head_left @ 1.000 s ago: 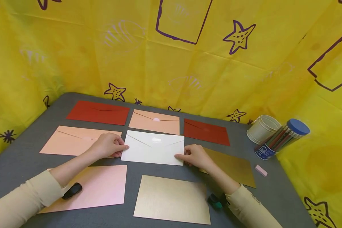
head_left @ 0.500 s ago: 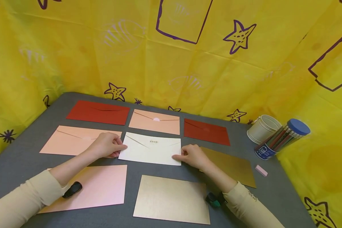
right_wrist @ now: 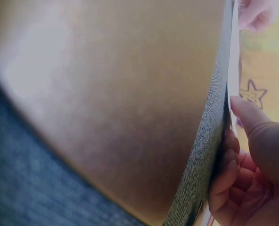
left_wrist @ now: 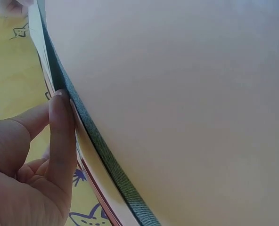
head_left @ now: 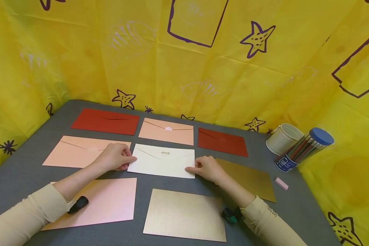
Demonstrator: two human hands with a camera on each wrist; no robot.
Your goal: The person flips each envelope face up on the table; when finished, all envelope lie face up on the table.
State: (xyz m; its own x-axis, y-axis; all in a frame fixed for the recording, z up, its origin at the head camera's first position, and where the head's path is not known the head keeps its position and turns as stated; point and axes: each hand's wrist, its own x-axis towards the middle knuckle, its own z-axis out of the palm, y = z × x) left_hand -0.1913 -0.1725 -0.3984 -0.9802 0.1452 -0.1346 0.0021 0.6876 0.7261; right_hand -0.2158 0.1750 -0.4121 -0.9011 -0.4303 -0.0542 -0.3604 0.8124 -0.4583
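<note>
A white envelope (head_left: 163,160) with small gold print on its flap lies flap-up in the middle of the grey table (head_left: 27,164). My left hand (head_left: 132,159) pinches its left edge and my right hand (head_left: 190,168) pinches its lower right corner. In the left wrist view a finger (left_wrist: 60,136) presses against the envelope's thin edge, beside the pink card (left_wrist: 186,94). The right wrist view has my thumb (right_wrist: 250,117) on the envelope's edge (right_wrist: 233,70), next to the gold card (right_wrist: 111,94).
Several red and peach envelopes lie around it: red ones (head_left: 105,121) (head_left: 222,142), peach ones (head_left: 167,131) (head_left: 77,152). A pink card (head_left: 104,201), gold card (head_left: 184,215) and darker gold card (head_left: 249,177) sit nearer. A white cup (head_left: 283,138), pencil tube (head_left: 304,145) and pink eraser (head_left: 281,183) are at right.
The white envelope has shifted a little left and settled flatter between both hands. The glare on its flap is gone and the gold print shows.
</note>
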